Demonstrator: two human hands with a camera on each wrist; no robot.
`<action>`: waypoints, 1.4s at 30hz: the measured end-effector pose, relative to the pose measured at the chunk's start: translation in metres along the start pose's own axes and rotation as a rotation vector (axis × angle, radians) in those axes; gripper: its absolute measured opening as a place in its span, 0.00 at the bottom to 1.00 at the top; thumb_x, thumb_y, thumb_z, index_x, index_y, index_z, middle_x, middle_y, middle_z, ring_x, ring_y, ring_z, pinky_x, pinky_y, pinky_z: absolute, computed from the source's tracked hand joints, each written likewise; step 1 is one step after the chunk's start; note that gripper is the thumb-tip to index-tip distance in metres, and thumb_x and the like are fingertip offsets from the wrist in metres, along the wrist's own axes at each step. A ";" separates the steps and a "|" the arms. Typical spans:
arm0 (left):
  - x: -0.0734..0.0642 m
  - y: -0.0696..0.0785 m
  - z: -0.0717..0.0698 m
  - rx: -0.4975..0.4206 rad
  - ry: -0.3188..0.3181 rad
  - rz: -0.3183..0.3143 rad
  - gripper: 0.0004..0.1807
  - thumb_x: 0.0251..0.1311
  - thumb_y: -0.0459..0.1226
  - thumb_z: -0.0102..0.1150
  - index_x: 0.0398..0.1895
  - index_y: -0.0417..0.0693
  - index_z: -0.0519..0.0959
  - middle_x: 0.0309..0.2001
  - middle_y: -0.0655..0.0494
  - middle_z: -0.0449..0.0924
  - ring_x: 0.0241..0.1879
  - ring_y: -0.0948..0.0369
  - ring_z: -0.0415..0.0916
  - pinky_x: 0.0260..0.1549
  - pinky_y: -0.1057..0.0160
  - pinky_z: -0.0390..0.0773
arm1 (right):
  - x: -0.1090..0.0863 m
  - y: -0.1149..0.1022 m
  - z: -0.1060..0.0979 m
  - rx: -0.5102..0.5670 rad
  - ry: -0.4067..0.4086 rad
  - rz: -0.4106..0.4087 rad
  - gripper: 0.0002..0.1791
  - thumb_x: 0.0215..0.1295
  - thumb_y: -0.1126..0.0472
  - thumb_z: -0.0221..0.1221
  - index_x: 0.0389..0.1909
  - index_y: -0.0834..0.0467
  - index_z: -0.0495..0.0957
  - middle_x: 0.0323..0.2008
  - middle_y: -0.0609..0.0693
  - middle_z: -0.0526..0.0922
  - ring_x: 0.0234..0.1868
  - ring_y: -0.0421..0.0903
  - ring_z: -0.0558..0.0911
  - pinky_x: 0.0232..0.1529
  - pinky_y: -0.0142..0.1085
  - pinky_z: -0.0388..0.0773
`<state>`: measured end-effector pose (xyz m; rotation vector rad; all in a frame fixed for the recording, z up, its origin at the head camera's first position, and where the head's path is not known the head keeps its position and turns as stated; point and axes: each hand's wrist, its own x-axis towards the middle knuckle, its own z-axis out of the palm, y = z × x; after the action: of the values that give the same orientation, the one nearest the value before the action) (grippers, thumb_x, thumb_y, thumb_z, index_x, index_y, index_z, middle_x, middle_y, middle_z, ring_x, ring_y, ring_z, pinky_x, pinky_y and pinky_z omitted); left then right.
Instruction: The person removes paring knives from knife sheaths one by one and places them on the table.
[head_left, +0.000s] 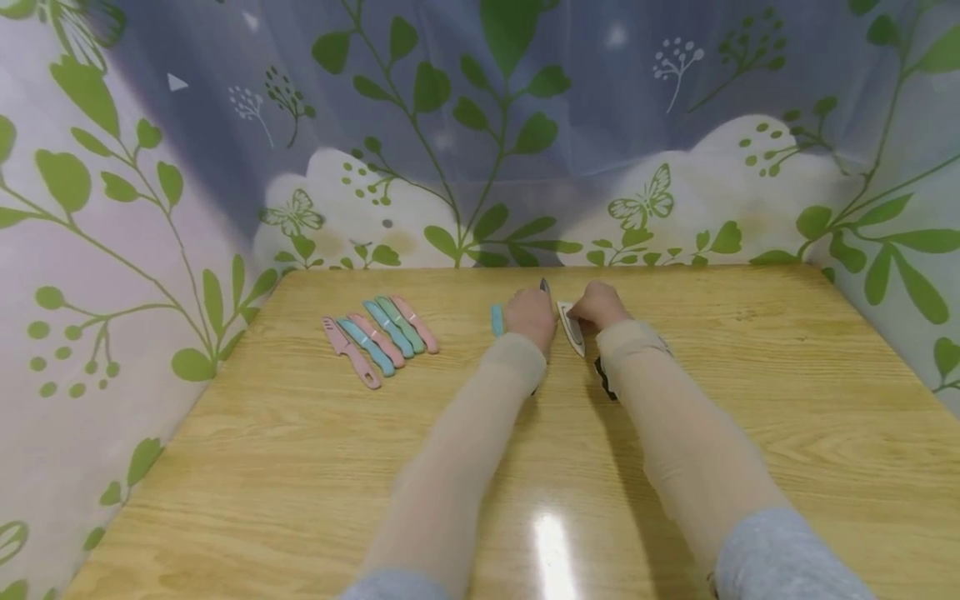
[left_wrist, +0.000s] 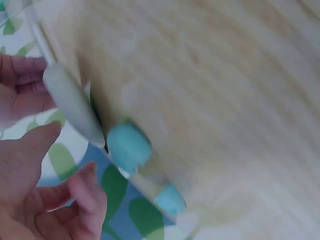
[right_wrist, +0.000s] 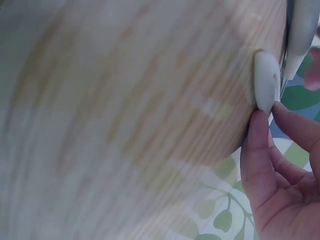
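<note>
In the head view my left hand [head_left: 531, 315] is over the far middle of the table, beside a small blue piece [head_left: 497, 320]. A dark pointed tip [head_left: 544, 286] shows just past it. In the left wrist view its thumb and fingers stand apart, near a smooth greyish-white handle-like piece [left_wrist: 75, 105]. Two teal rounded pieces, one larger [left_wrist: 129, 146] and one smaller [left_wrist: 170, 199], lie close by. My right hand [head_left: 600, 307] pinches the end of a white tapered piece [head_left: 572, 329] with a grey middle; thumb and forefinger show on it [right_wrist: 267, 82] in the right wrist view.
Left on the wooden table [head_left: 262, 467] lie several small pink, blue and green knives [head_left: 390, 327] in a slanted row. At its near end is a pink slotted tool [head_left: 352, 352] with a hole in the handle. Leaf-patterned cloth [head_left: 480, 167] hangs behind the far edge.
</note>
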<state>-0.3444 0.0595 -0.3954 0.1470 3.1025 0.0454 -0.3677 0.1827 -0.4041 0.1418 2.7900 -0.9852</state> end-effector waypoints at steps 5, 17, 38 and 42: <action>0.000 -0.019 -0.010 0.107 0.040 -0.003 0.32 0.72 0.56 0.40 0.63 0.40 0.70 0.57 0.47 0.75 0.56 0.56 0.74 0.52 0.61 0.77 | 0.001 -0.002 -0.001 -0.002 -0.003 0.014 0.07 0.59 0.68 0.60 0.28 0.70 0.78 0.15 0.50 0.75 0.12 0.38 0.73 0.21 0.29 0.75; 0.008 -0.084 -0.014 -0.032 0.011 -0.192 0.43 0.72 0.60 0.32 0.77 0.44 0.36 0.78 0.47 0.36 0.77 0.47 0.37 0.69 0.39 0.53 | 0.004 0.000 -0.005 0.044 -0.022 0.038 0.08 0.62 0.68 0.60 0.33 0.73 0.78 0.13 0.49 0.73 0.12 0.38 0.73 0.20 0.29 0.76; -0.007 -0.132 0.007 -0.278 -0.099 -0.425 0.50 0.69 0.63 0.39 0.77 0.43 0.32 0.77 0.40 0.29 0.76 0.42 0.29 0.69 0.34 0.42 | 0.000 0.001 0.000 0.082 -0.049 0.057 0.09 0.63 0.68 0.61 0.33 0.73 0.77 0.14 0.49 0.73 0.11 0.37 0.74 0.20 0.29 0.77; -0.009 -0.140 0.007 -0.298 -0.126 -0.441 0.51 0.68 0.63 0.39 0.76 0.42 0.30 0.77 0.39 0.26 0.76 0.42 0.29 0.69 0.33 0.39 | 0.002 -0.001 0.002 0.074 -0.050 0.054 0.08 0.63 0.67 0.61 0.32 0.72 0.77 0.14 0.48 0.73 0.11 0.37 0.74 0.20 0.29 0.77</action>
<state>-0.3487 -0.0809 -0.4065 -0.5163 2.8814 0.4586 -0.3690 0.1808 -0.4057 0.1983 2.6915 -1.0648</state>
